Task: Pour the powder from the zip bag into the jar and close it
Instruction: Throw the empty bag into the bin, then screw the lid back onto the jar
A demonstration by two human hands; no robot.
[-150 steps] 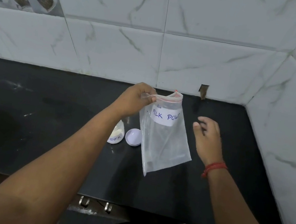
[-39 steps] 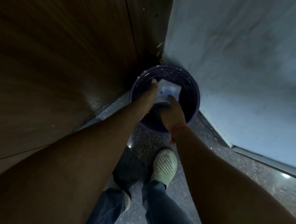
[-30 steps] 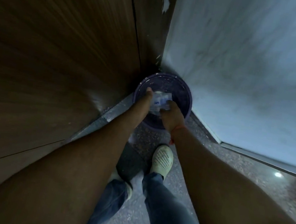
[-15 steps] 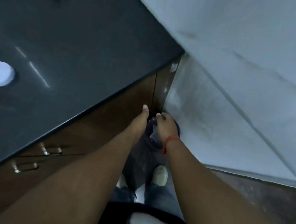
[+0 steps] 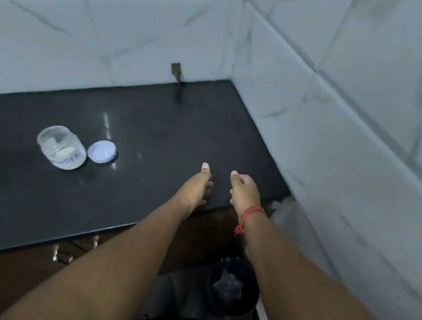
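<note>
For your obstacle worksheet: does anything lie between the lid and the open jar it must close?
Nothing visible. The lid lies on the counter right beside the jar, with only bare counter between them.

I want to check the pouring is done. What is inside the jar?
The jar stands open, with white powder at its bottom. Its label hides part of it. The lid lies beside it.

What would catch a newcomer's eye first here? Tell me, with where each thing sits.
The open jar with white powder inside stands on the left of the black countertop, its white lid lying just to its right. Both bare hands, left hand and right hand, hang empty over the counter's near edge. On the floor below, in the corner, a dark bin holds crumpled clear plastic.
</note>
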